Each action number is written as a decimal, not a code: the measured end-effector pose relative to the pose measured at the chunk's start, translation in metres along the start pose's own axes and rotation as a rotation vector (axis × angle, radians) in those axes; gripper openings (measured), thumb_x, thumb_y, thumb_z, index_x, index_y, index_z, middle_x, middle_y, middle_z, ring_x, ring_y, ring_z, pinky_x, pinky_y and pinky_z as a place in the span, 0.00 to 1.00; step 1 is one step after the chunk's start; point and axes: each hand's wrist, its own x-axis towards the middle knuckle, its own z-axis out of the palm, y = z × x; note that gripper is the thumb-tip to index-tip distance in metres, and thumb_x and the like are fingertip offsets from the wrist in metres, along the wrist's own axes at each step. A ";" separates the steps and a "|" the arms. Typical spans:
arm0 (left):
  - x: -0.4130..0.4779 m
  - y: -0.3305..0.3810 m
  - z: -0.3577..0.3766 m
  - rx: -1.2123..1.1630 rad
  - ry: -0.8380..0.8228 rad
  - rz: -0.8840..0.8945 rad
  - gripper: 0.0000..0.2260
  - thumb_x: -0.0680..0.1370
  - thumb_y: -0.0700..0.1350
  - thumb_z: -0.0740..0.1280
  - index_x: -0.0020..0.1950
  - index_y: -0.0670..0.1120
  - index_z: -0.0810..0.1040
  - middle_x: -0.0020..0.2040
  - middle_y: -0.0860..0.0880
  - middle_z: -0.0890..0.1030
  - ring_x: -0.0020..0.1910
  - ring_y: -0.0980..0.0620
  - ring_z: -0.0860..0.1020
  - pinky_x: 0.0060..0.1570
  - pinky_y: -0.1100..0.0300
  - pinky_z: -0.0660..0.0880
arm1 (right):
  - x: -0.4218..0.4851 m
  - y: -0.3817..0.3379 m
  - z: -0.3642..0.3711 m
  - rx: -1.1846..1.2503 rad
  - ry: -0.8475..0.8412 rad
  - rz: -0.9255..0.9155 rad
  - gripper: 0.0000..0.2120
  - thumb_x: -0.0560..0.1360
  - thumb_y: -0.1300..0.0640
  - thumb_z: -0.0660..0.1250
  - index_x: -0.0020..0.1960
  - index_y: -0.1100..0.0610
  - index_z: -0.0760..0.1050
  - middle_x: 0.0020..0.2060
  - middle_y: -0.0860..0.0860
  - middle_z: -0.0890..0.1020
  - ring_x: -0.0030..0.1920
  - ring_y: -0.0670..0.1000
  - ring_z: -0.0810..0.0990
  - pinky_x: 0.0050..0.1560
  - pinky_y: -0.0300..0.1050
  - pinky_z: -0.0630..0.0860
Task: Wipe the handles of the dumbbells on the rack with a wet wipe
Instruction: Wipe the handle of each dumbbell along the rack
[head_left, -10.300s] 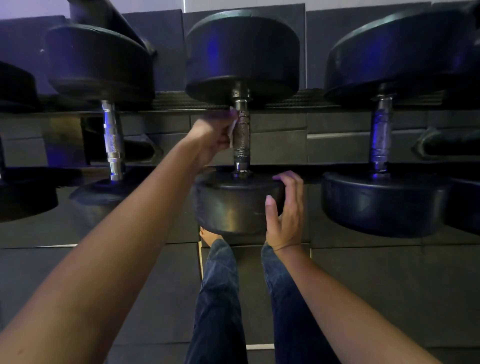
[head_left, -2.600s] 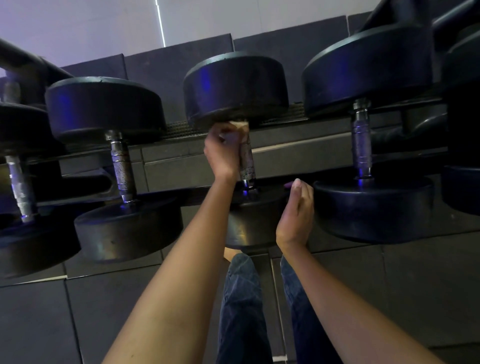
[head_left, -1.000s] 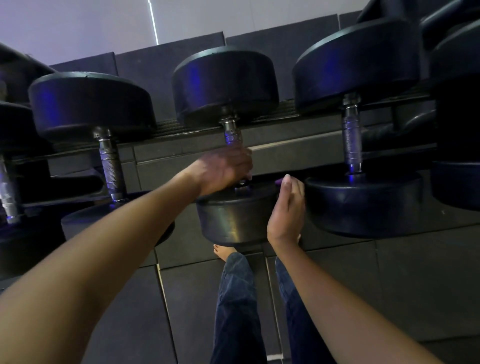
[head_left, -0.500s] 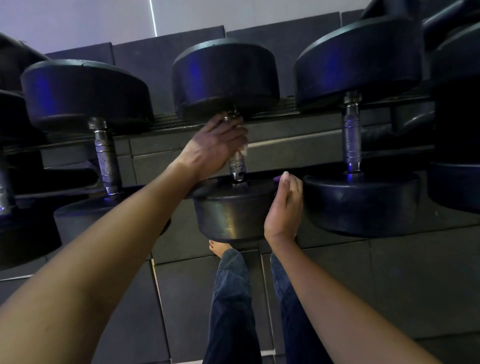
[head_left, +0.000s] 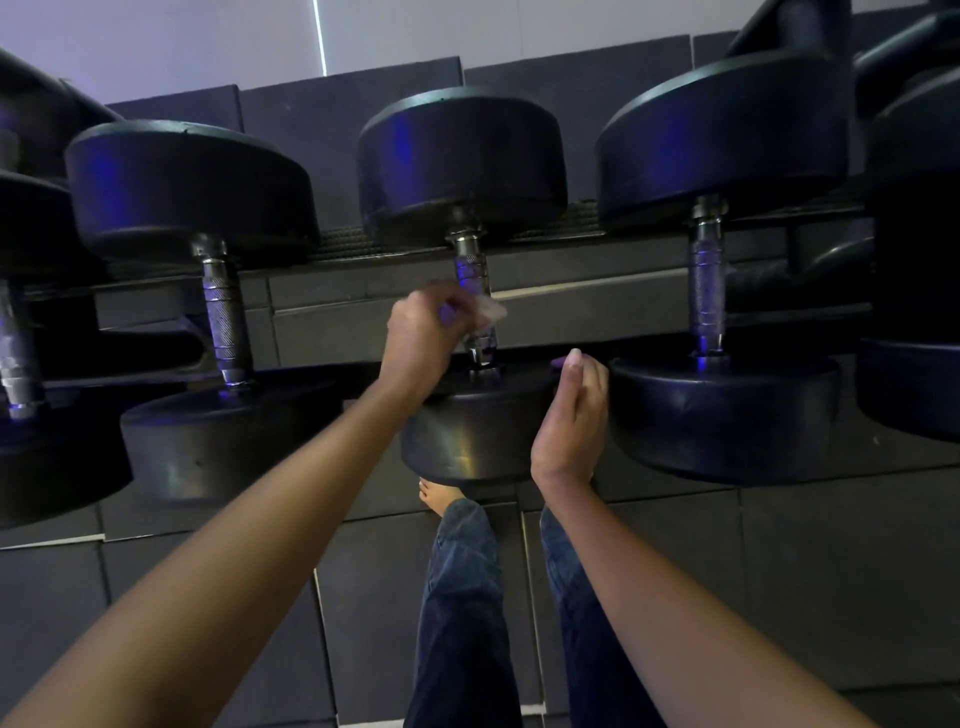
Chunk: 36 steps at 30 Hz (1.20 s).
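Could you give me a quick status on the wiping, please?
Left hand pinches wipe at middle handle. Right hand rests on its near weight. Nothing blocking.

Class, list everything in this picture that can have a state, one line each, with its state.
Left hand, pinches the wet wipe.
Wet wipe, bunched, against the middle handle.
Middle handle, upper part bare, lower part behind hand and wipe.
Right hand, rests against the middle dumbbell's near head.
Left handle, bare, untouched.
Right handle, bare, untouched.
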 end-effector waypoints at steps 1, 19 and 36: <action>-0.004 0.001 0.000 -0.027 0.001 -0.059 0.04 0.70 0.46 0.74 0.41 0.48 0.81 0.41 0.51 0.80 0.40 0.56 0.76 0.35 0.74 0.67 | 0.000 0.000 0.000 0.001 0.001 0.000 0.29 0.75 0.37 0.44 0.49 0.57 0.74 0.48 0.43 0.73 0.50 0.47 0.74 0.47 0.40 0.67; 0.028 0.015 0.009 -0.887 -0.075 -0.686 0.14 0.83 0.49 0.55 0.41 0.46 0.74 0.26 0.51 0.77 0.29 0.54 0.78 0.34 0.61 0.75 | 0.000 -0.002 0.001 0.033 -0.006 0.000 0.27 0.75 0.37 0.44 0.47 0.54 0.73 0.47 0.45 0.73 0.49 0.45 0.73 0.44 0.30 0.65; 0.028 0.016 0.002 -0.492 0.205 -0.352 0.10 0.70 0.36 0.73 0.33 0.49 0.78 0.31 0.54 0.80 0.30 0.56 0.76 0.37 0.59 0.75 | 0.000 -0.002 0.000 0.004 -0.007 0.003 0.29 0.74 0.37 0.43 0.48 0.57 0.74 0.48 0.43 0.73 0.50 0.46 0.73 0.44 0.30 0.63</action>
